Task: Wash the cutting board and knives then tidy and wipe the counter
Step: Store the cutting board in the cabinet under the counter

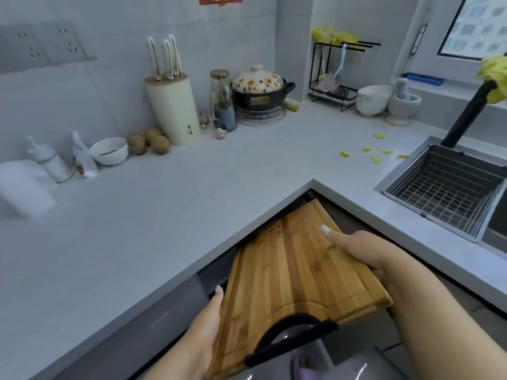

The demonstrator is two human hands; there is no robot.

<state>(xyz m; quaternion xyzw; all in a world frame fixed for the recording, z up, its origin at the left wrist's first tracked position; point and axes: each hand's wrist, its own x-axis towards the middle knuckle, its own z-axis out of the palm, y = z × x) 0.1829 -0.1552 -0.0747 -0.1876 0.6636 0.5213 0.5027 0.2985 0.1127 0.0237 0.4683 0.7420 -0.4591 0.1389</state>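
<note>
L hand: left hand [208, 322] grips the board's left long edge, thumb on top, fingers hidden underneath.
R hand: right hand [365, 250] clamps the opposite long edge, thumb laid flat across the top face, fingers under & out of sight.
Board: wooden cutting board [296, 272] held btwn both hands, tilted, off the counter, in front of the inner corner; far end points at the corner, black handle [288, 335] at the near end.
Knives: knives [164, 57] w/ pale handles stand in a cream knife block [174, 108] at the back wall, well apart from the board.
Counter: pale L-shaped counter [192, 193]; yellow bits [375, 152] scattered near the sink.
Sink: sink [411, 176] on the right w/ wire basket [444, 193] in it, black faucet [466, 116] above.
Back wall: potatoes [149, 142] & white bowl [109, 150] left of the block; glass jar [223, 101] & flowered lidded pot [259, 89] on a wire trivet to its right.
Far right: black rack [337, 75], white colander-type bowl [373, 98], mortar w/ pestle [403, 104] under a window.
</note>
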